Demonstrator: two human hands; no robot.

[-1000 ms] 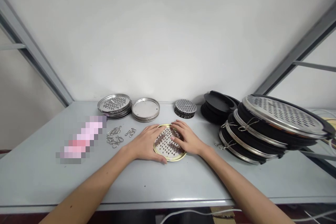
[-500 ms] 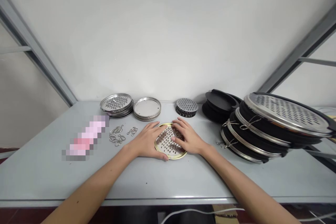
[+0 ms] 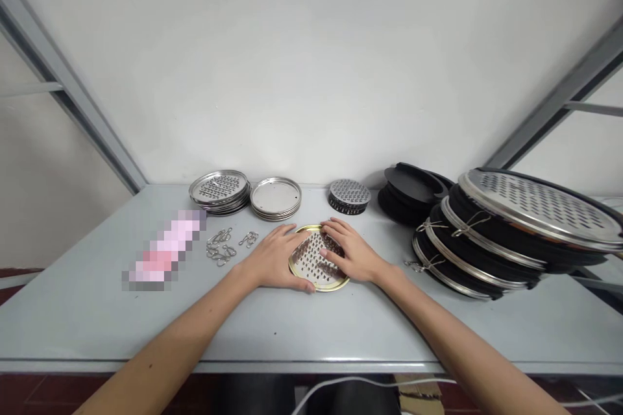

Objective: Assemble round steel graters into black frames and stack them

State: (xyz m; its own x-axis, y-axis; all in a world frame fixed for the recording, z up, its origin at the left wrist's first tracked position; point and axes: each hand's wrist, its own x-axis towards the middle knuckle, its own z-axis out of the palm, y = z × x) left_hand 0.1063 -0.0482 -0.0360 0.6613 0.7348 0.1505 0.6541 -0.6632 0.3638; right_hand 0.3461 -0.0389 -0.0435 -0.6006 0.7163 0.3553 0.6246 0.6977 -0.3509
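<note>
A round metal grater disc with a yellowish rim lies on the table in front of me. My left hand wraps round its left edge, thumb at the near rim and fingers at the far side. From the right, my right hand grips the rim, its fingertips at the far edge and its thumb over the perforated face. Behind the disc stand a stack of plain metal rings or trays and a stack of small perforated discs. Several wire clips lie left of my left hand.
Rimmed grater discs are stacked at the back left. Black round parts and a tall leaning stack of large black-backed graters with wire clips occupy the right. A blurred pink item lies at left. The grey table meets a wall.
The whole view has shifted slightly. Both hands keep their place round the grater disc; nothing else has visibly moved.
</note>
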